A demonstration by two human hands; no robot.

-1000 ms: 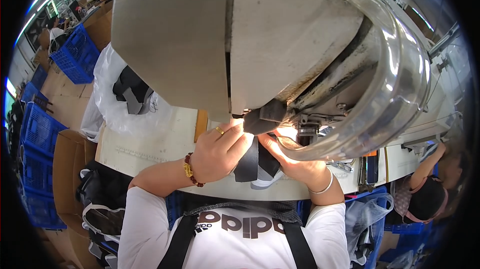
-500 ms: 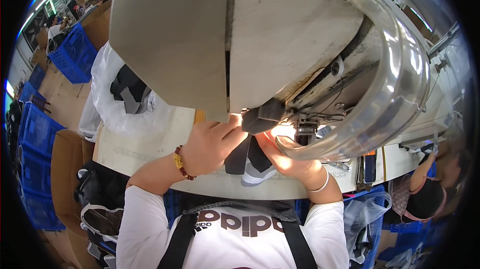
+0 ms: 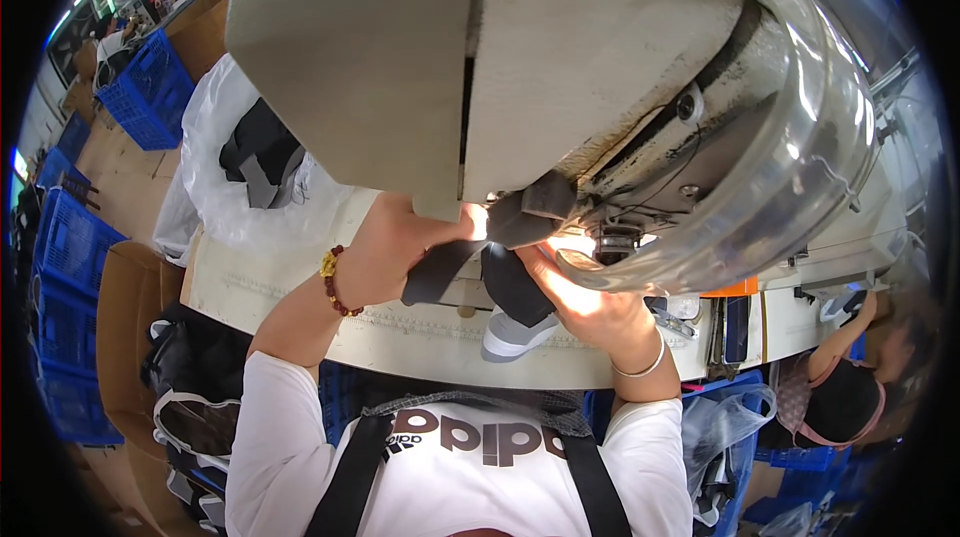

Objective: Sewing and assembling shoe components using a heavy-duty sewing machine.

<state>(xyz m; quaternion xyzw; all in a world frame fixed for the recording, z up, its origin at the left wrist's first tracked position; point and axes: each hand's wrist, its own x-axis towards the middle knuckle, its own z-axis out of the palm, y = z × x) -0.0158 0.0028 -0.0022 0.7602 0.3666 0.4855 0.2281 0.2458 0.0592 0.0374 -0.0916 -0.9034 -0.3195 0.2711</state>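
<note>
A sewing machine head (image 3: pixel 610 47) fills the upper middle, and both hands work below it. My left hand (image 3: pixel 385 249) has its fingers closed on a dark grey fabric piece (image 3: pixel 436 273) that slants down beside the palm. Its fingertips are partly behind the machine's cover and washed out by lamp glare. At the right, my right hand (image 3: pixel 592 312) pinches the edge of a black fabric piece (image 3: pixel 512 287). A light grey and white piece (image 3: pixel 512 337) shows below that one. A dark grey padded lump (image 3: pixel 535 214) on the machine hides where the pieces meet.
A curved, shiny clear guard (image 3: pixel 800 167) arches over the right side. On the white table (image 3: pixel 270 287), a plastic bag (image 3: pixel 225 207) with dark pieces lies at the left. Blue crates (image 3: pixel 75 237) and a cardboard box (image 3: pixel 135 327) stand left; a co-worker (image 3: pixel 845 397) is at right.
My left hand has moved left, and the dark grey piece with it. The two dark pieces now spread further apart. My right hand stays by the machine. The whole view has shifted slightly.
</note>
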